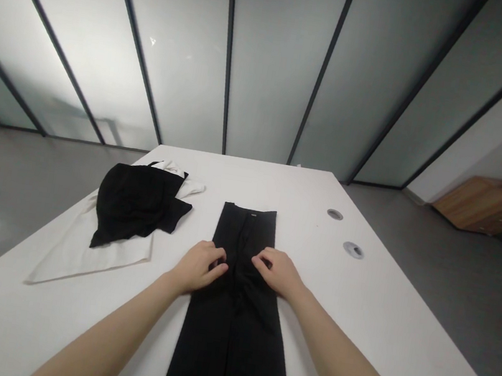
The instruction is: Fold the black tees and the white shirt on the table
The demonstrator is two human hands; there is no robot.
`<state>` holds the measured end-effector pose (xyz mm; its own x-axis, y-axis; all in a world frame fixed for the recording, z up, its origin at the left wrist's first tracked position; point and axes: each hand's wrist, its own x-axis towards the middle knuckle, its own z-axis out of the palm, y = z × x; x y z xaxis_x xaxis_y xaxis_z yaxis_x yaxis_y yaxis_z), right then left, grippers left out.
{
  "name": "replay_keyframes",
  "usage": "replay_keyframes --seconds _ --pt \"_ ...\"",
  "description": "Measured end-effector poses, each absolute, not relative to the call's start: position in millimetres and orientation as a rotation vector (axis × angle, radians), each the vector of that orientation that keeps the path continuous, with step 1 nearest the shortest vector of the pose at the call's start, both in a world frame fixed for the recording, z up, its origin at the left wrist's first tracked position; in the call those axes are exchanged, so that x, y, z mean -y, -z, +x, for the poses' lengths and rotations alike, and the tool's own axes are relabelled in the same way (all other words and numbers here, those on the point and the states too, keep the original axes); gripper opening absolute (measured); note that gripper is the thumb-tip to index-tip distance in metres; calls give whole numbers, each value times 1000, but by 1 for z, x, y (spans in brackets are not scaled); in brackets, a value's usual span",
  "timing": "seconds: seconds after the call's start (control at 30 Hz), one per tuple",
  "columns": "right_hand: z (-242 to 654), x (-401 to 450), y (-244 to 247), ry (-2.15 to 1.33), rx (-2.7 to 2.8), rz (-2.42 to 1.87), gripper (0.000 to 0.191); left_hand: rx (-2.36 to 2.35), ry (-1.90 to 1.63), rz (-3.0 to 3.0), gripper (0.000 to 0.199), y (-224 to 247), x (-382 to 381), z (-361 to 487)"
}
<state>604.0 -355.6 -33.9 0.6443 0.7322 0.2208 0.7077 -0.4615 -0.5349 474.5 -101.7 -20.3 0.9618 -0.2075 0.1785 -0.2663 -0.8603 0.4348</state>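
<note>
A pair of black trousers (229, 335) lies lengthwise on the white table, its waistband at the far end and its legs running toward me. Creases show around the fly and below my right hand. My left hand (201, 265) rests on the left side of the trousers below the waistband, fingers bent and thumb apart from them. On the opposite side, my right hand (279, 271) touches the cloth with curled fingers and a gap at the thumb. I see no fabric lifted in either hand; the undersides of the fingers are hidden.
A crumpled black garment (135, 202) lies over white cloth (89, 258) at the left of the table (328, 331). Two round grommets (353, 250) are set in the tabletop at right. Frosted glass panels (274, 59) stand behind; a wooden cabinet (489, 205) is at far right.
</note>
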Motion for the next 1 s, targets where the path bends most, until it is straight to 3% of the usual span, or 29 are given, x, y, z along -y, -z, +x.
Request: replay_keyframes --seconds 0.23,0.53,0.7,0.87,1.0 --pt "616 356 48 186 1004 -2202 38 316 -275 2609 53 36 92 477" --pt "613 359 40 -140 1023 -2209 55 198 -30 2296 62 30 80 477" --pt "616 354 53 146 957 -2329 27 -70 -130 2637 41 45 88 486" --pt "612 352 54 94 1002 -2510 39 128 -339 2793 56 41 88 487" --pt "609 352 46 13 1071 -2399 25 110 -151 2792 41 32 89 485"
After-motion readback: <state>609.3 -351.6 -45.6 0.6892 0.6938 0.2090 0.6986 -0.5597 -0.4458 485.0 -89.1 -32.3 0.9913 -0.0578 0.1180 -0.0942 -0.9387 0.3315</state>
